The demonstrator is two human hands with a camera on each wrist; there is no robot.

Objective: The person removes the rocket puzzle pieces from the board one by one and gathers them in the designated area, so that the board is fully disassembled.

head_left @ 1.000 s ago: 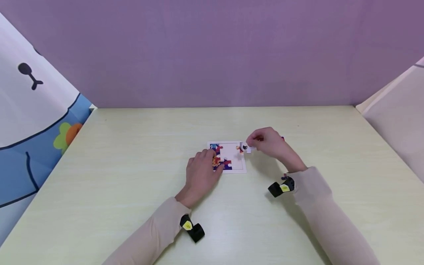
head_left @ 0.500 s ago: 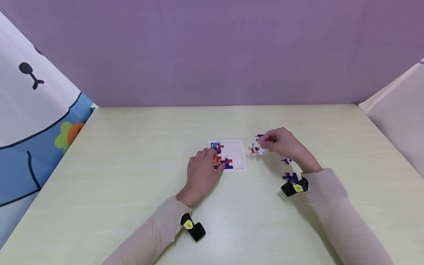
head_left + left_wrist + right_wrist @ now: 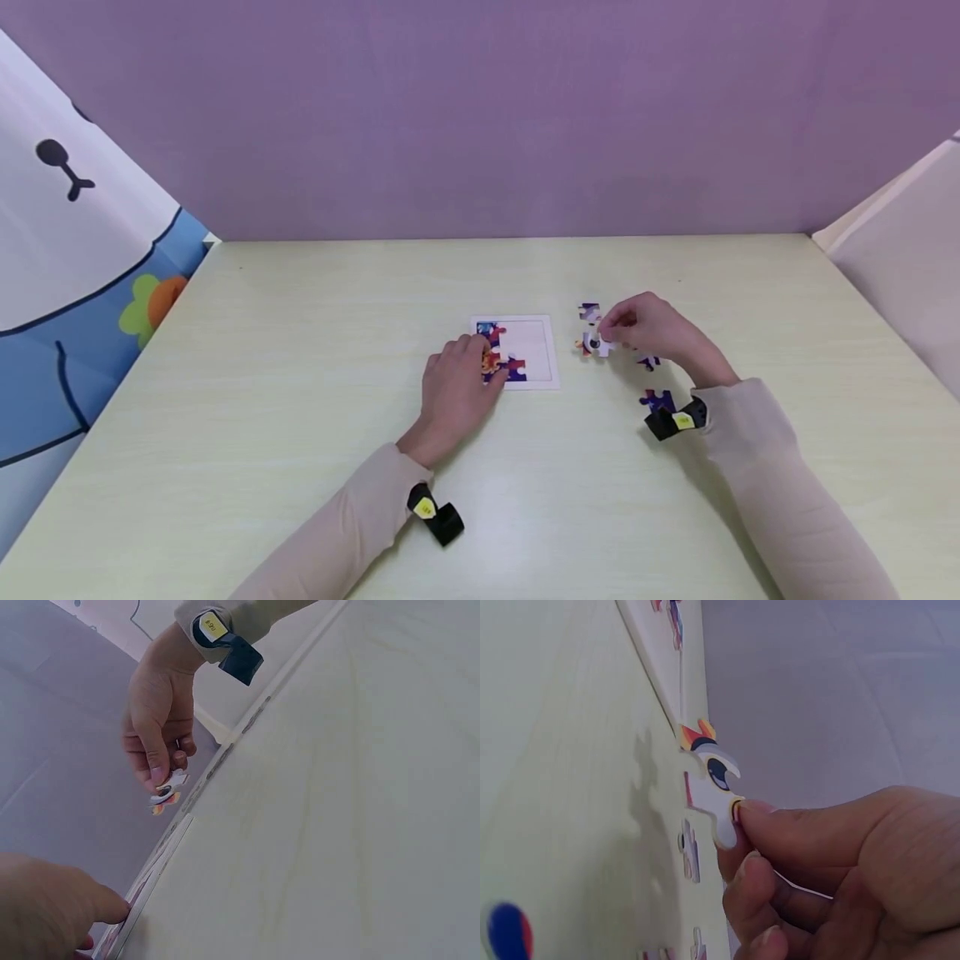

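Note:
A small white puzzle frame (image 3: 540, 333) lies mid-table with several coloured pieces fitted along its left side. My left hand (image 3: 453, 392) rests on the frame's left edge, fingers pressing the fitted pieces (image 3: 491, 354). My right hand (image 3: 652, 329) is to the right of the frame and pinches a white puzzle piece (image 3: 595, 344) with a dark eye and orange tip, held just above the table. The right wrist view shows that puzzle piece (image 3: 714, 791) between thumb and fingers (image 3: 795, 825). In the left wrist view the same puzzle piece (image 3: 166, 795) hangs below the right hand (image 3: 157, 727).
Loose purple pieces lie on the table (image 3: 300, 375): one (image 3: 589, 312) beyond the right hand, one (image 3: 649, 362) beside the wrist, one (image 3: 658, 402) by the black wrist camera (image 3: 671, 421). A purple wall stands behind; a cartoon-printed panel (image 3: 75, 250) is at the left.
The right hand has carried the white piece from the frame's upper right corner out to the right and slightly nearer me. The left hand has stayed on the frame.

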